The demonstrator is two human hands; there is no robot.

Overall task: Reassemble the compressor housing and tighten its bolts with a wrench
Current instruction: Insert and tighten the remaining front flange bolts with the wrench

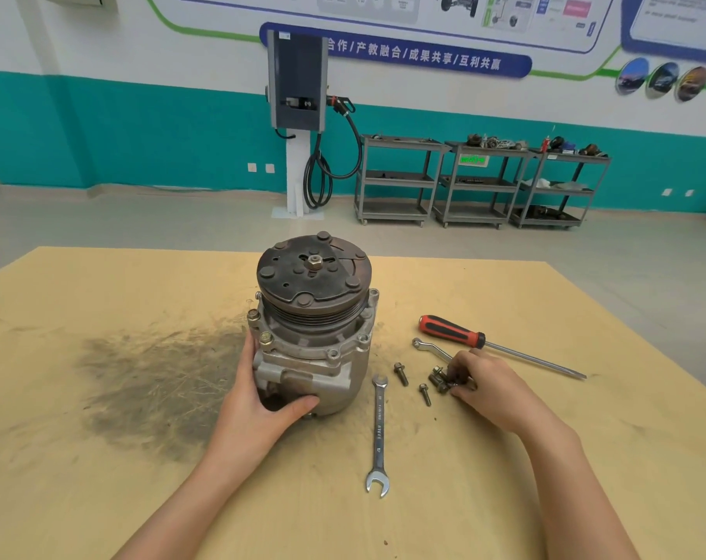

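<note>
— Compressor (313, 321) first: where does it stand?
— Upright on the tan surface (101, 458), near the middle, pulley and dark clutch plate on top. Two bolts sit in the flange ears on its left side; the other ears that show have bare holes.
— And the hands?
— Left hand (258, 398) is wrapped around the lower housing, thumb across the front, fingers around the left side. Right hand (490, 388) is well apart from it, over to the right, its fingertips curled onto a small pile of bolts (440, 379). Whether one bolt is already pinched clear of the pile I cannot tell.
— Any loose bolts besides that pile?
— Two, lying flat between the compressor and the pile: one (401, 373) farther back, one (425, 394) nearer.
— Tools?
— An open-end wrench (379, 434) lies flat just right of the compressor, running toward the person, touched by neither hand. A second, bent wrench (430, 349) lies behind the pile, its near end hidden by the right hand. Beyond that, a screwdriver (492, 343) with a red and black handle, blade pointing right.
— Anything else on the surface?
— A dark greasy smear (157, 377) left of the compressor. Behind, on the floor, three grey carts (480, 181) stand against a teal wall.
</note>
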